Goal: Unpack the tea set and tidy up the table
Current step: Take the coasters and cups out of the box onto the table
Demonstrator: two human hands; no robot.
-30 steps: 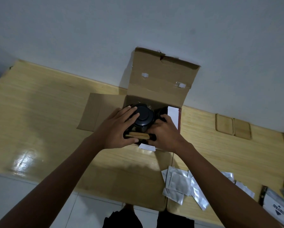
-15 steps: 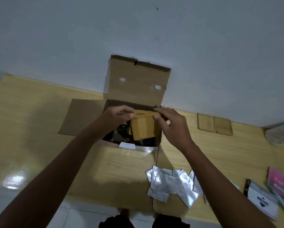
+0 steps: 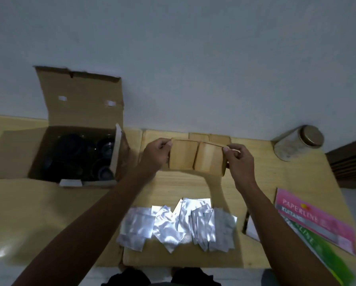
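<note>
So the two wooden coasters [image 3: 196, 158] are out of the box and up in the air over the table, one in each hand, edges touching in the middle like an open book. Left hand [image 3: 154, 156] has its fingers curled around the outer edge of the left coaster, thumb pinching the top corner. Right hand [image 3: 238, 159] does the same on the right one, fingertips clamped on its far edge.

Step-wise, I'd call this the middle of unpacking: the small wooden bits are coming out first, and the dark tea ware is still sitting down in the cardboard box [image 3: 80, 112] off to the left. The next move is probably just setting these down flat next to the other wooden coasters [image 3: 210, 138] lying by the wall right behind them. Nothing fiddly, just line them up so the row stays neat.

Material-wise, they look like pale bamboo or light wood, squarish with rounded corners, and there's a raised lip around the edge. They're rigid and light, so an easy pinch grip works. The box is plain brown corrugated card, flaps open. The tabletop [image 3: 28, 203] is a glossy yellowish wood grain.

Closer to me there's a scattered pile of crinkly silver foil sachets [image 3: 177, 226]. A pink Paperline pack [image 3: 315, 219] sits on the right, and a glass jar [image 3: 296, 142] with a metal lid lies tipped over in the far corner.
</note>
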